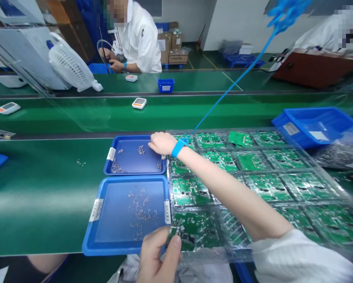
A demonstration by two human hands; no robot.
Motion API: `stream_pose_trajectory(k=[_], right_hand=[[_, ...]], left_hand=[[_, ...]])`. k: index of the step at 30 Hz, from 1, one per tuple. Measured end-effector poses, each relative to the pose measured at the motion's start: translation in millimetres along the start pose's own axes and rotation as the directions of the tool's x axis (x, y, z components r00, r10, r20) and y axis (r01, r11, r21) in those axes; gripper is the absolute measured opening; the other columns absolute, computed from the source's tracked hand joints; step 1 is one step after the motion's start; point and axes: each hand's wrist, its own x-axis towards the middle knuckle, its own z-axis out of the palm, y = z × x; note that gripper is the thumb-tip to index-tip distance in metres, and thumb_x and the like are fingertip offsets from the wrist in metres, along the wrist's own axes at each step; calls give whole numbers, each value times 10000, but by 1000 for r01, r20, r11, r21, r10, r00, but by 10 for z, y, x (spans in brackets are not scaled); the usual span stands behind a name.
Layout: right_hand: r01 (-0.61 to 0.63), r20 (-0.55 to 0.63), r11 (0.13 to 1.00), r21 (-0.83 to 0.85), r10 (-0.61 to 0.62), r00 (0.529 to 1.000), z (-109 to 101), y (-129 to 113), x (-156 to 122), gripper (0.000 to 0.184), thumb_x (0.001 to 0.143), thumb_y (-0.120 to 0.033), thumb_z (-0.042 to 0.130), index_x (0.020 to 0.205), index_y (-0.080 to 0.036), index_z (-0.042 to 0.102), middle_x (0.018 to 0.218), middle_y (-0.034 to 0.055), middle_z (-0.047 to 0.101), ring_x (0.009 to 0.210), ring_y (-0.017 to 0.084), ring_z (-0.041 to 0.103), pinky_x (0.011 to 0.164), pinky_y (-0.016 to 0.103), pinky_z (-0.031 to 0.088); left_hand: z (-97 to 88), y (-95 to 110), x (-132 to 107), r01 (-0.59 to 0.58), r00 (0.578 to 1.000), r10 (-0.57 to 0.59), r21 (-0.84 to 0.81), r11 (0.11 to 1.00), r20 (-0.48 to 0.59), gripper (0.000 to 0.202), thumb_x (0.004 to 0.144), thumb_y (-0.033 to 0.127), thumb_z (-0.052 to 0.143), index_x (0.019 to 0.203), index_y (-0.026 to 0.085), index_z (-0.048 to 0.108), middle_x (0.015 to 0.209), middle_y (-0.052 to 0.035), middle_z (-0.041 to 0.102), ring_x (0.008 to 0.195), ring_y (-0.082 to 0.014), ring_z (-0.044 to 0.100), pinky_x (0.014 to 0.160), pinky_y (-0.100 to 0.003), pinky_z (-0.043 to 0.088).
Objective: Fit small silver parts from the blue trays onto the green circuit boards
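Observation:
My left hand (160, 255) is closed at the front edge, thumb on top, around the left corner of a green circuit board (191, 228). The board lies over the near left part of a clear plastic tray (200, 256) filled with several similar boards. My right hand (162, 144), with a blue wrist strap (178, 147), is over the back right corner of the upper blue tray (129, 142). Its fingers are curled together, and whatever they hold is hidden. Small metal clips (141, 149) lie in that tray. More metal pieces (143, 214) are scattered in the lower blue tray (105, 232).
A blue cord (235, 82) runs from my right wrist to the upper right. On the right stand a blue bin (320, 114) and a bag of metal parts (341, 151). Loose clips (80, 162) lie on the green bench. A person in white (145, 39) works across the line.

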Motion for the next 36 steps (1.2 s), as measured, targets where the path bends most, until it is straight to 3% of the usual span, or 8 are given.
stream_pose_trajectory(k=[8, 16, 25, 28, 30, 31, 34, 36], right_hand=[[178, 24, 983, 50, -179, 984, 28, -74, -175, 470, 1042, -362, 344, 908, -105, 714, 946, 151, 725, 873, 240, 660, 771, 349, 414], [253, 12, 959, 125, -257, 966, 83, -14, -120, 223, 969, -188, 503, 1019, -145, 715, 1111, 106, 693, 934, 187, 634, 766, 290, 398], [199, -56, 962, 189, -192, 980, 112, -101, -93, 515, 1027, -410, 409, 739, -98, 701, 790, 124, 701, 733, 197, 622, 727, 318, 372], [219, -131, 939, 264, -190, 973, 52, -100, -124, 453, 1036, -378, 401, 830, -106, 699, 859, 107, 696, 760, 180, 616, 713, 296, 386], [262, -195, 913, 313, -208, 958, -19, -128, -218, 380, 1040, -340, 405, 916, -113, 684, 927, 89, 685, 806, 159, 615, 724, 273, 406], [287, -225, 898, 333, -220, 949, -55, -156, -290, 347, 1038, -324, 417, 941, -117, 678, 946, 80, 680, 832, 149, 617, 738, 261, 417], [374, -336, 852, 365, -254, 907, -123, -285, -584, 257, 1013, -316, 494, 995, -142, 681, 990, 57, 681, 909, 127, 624, 785, 245, 433], [485, -523, 817, 312, -278, 805, -126, -384, -798, 237, 989, -333, 546, 1031, -152, 692, 975, 49, 694, 890, 127, 624, 775, 263, 424]], left_hand=[[19, 11, 17, -37, 999, 36, 26, 999, 29, 453, 895, 583, 553, 713, 207, 730, 544, -21, 575, 530, -149, 527, 596, -263, 512], [-22, -25, 55, 2, 995, 0, -19, 1000, 101, 486, 887, 609, 543, 688, 194, 698, 589, -41, 598, 540, -150, 529, 501, -239, 453], [25, 3, 41, -4, 999, 6, -64, 998, 33, 409, 878, 547, 603, 716, 187, 712, 574, -24, 605, 527, -141, 563, 541, -241, 490], [-31, 36, 222, -14, 998, 3, -190, 982, -57, 344, 894, 487, 610, 1032, 187, 706, 549, 13, 599, 471, -126, 563, 491, -221, 486], [-139, 32, 409, -54, 983, 9, -241, 969, -186, 590, 889, 448, 634, 1405, 205, 481, 538, 49, 608, 432, -123, 568, 468, -211, 498], [-208, 22, 505, -86, 969, 29, -226, 970, -247, 681, 886, 436, 639, 1475, 206, 387, 542, 55, 619, 430, -124, 578, 470, -209, 510], [-406, -15, 724, -152, 946, 121, -81, 985, -302, 409, 887, 417, 611, 1224, 191, 660, 624, 2, 679, 504, -120, 631, 530, -203, 550], [-472, -12, 778, -169, 953, 154, -37, 985, -262, 273, 871, 399, 603, 940, 191, 767, 695, -27, 711, 536, -117, 645, 541, -198, 554]])
